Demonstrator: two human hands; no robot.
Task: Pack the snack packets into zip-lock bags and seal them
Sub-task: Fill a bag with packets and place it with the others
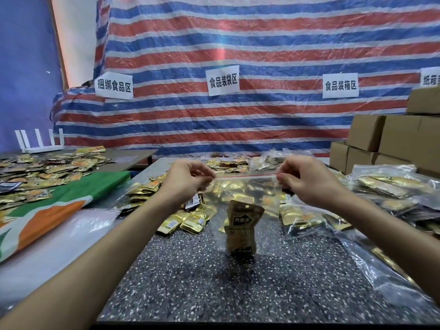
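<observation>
Speckled table [238, 294] up close; above it the left hand [188, 179] and right hand [307, 181] pinch the zip-lock bag's [247, 189] top corners, the bag hanging between them, snack packets [241, 226] inside.

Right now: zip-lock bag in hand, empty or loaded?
Loaded: snack packets sit low inside the zip-lock bag, which hangs from the left hand and right hand pinching its top corners. Seal state: cannot tell.
</observation>
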